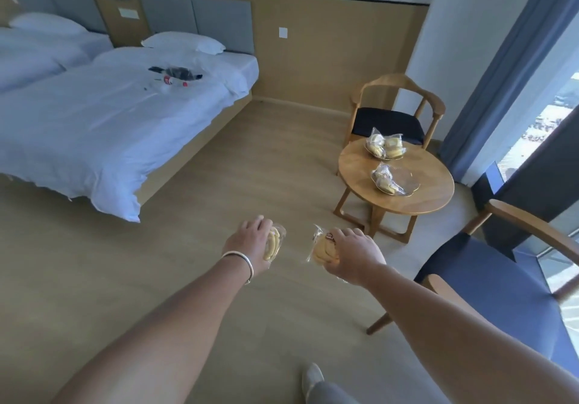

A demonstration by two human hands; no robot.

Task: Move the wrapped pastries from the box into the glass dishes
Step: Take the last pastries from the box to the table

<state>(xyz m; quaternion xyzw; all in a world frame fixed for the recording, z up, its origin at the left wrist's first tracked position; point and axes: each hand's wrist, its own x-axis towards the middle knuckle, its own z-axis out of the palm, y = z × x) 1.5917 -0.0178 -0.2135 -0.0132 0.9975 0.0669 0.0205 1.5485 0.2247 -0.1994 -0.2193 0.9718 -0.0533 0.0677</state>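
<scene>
The left hand (250,244) and the right hand (354,259) are each grasping one wrapped pastry (272,244), probably for carrying both to the glass dishes (407,181) on the round table (432,197).

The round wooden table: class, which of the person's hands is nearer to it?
Right. The right hand, gripping a wrapped pastry, is just short of the round wooden table; the left hand, with another pastry, is farther left.
</scene>
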